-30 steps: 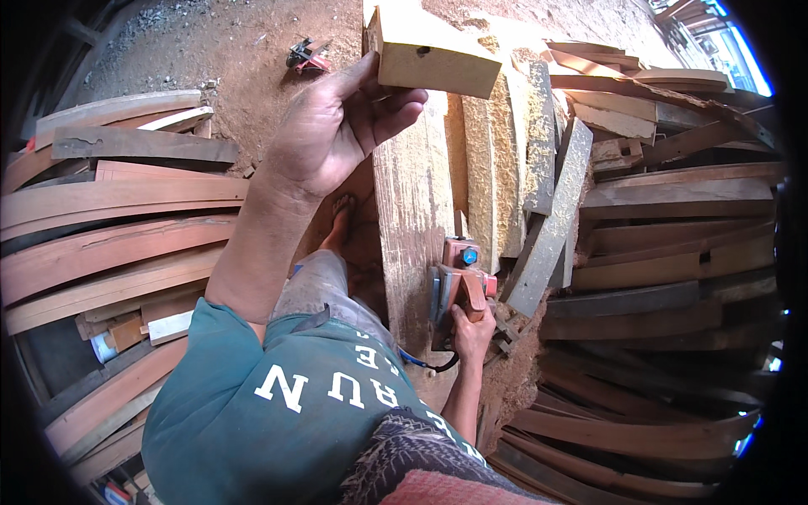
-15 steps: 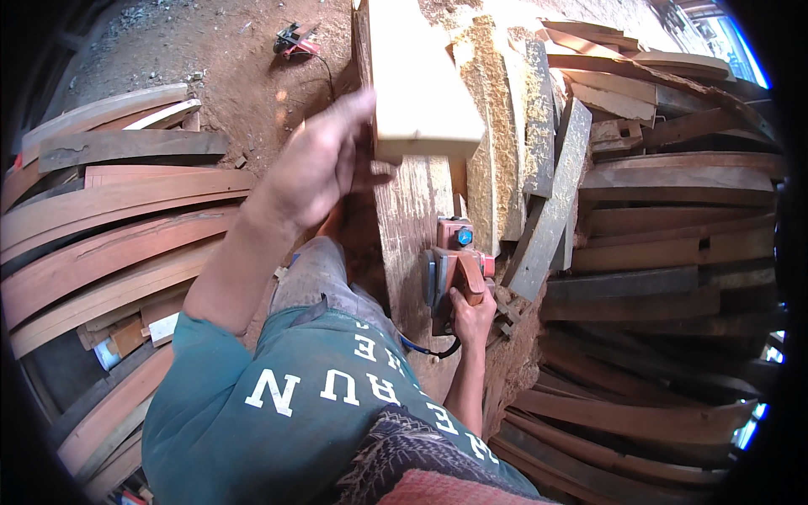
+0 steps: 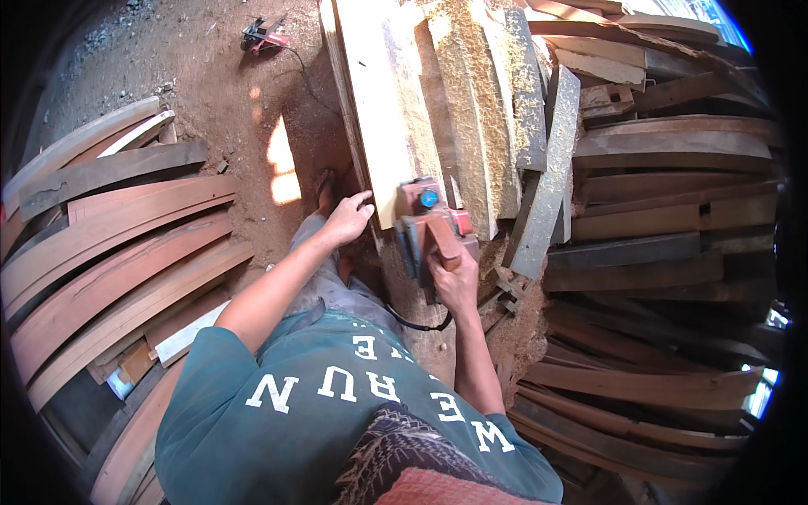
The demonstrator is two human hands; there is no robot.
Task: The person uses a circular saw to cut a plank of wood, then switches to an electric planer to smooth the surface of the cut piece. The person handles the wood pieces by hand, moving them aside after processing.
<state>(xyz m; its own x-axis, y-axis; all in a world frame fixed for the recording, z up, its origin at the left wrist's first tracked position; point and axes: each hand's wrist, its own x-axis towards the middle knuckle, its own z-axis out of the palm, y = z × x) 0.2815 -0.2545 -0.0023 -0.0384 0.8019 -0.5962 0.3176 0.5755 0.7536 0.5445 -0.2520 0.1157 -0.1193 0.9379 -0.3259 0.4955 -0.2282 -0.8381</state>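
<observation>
My right hand (image 3: 455, 280) is closed round the brown handle of a red and grey electric planer (image 3: 427, 210) with a blue knob. The planer is at the near end of a long pale board (image 3: 374, 109), which lies lengthwise on a worn wooden bench (image 3: 391, 257). From the planer a dark cord loops toward my body. My left hand (image 3: 349, 220) is at the board's left edge near that end, fingers stretched toward it. I cannot tell whether its fingertips touch the wood.
Shavings cover several boards (image 3: 467, 109) right of the pale one. A grey plank (image 3: 551, 181) slants beside them. Curved timbers are stacked at left (image 3: 126, 210) and right (image 3: 673, 151). Another corded power tool (image 3: 263, 35) lies on the dirt floor.
The pale board, raised toward me before, now lies lower along the bench. My left hand has dropped to its edge. My right hand has brought the planer slightly left and away from me.
</observation>
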